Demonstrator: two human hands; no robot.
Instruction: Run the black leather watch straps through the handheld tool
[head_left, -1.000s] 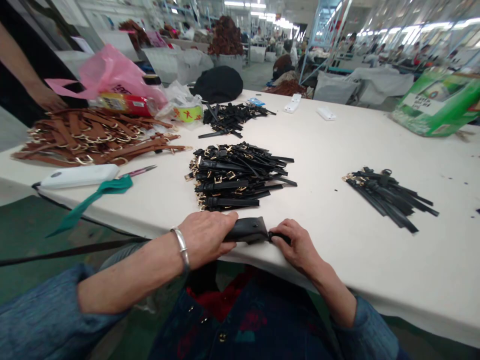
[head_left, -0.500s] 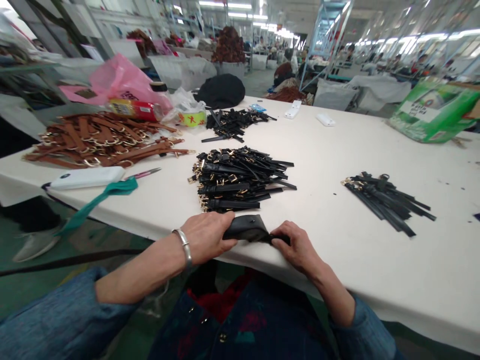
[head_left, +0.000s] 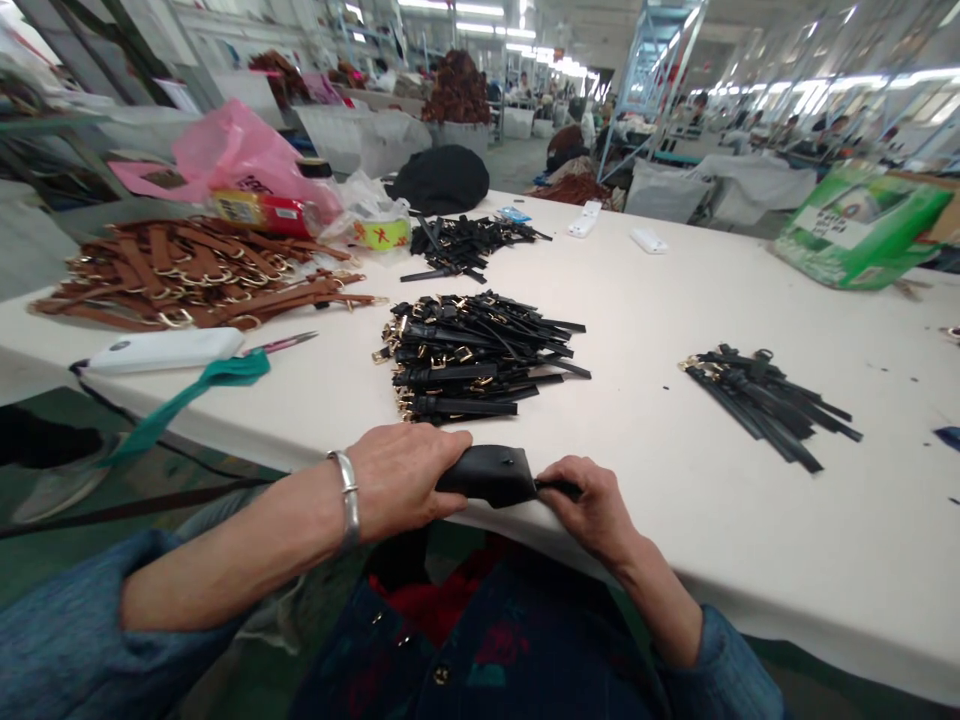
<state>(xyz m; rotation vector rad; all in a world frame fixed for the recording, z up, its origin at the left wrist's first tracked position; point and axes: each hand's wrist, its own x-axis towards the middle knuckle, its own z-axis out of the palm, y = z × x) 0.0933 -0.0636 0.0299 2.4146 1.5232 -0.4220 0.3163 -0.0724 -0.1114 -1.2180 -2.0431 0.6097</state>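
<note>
Near the table's front edge, my left hand (head_left: 401,475) is closed on a wide black leather piece (head_left: 499,474) with a small stud on its top face. At the right end of this piece, my right hand (head_left: 592,502) pinches a narrow black strap (head_left: 559,487). Whether the two are joined cannot be told, as my fingers cover part of the strap. Just beyond my hands lies a pile of short black straps with gold buckles (head_left: 480,360). Farther right is a smaller bunch of black straps (head_left: 772,395).
Brown straps with metal rings (head_left: 187,270) are heaped at the left, near a white flat case (head_left: 165,348), a teal ribbon (head_left: 225,370) and small pointed scissors or tweezers (head_left: 289,341). A black cap (head_left: 441,180) and a green package (head_left: 859,225) stand farther back.
My left hand has shifted slightly left and the wide leather piece now lies flatter, more of its face showing. Both hands keep their grip; the view has moved slightly.
</note>
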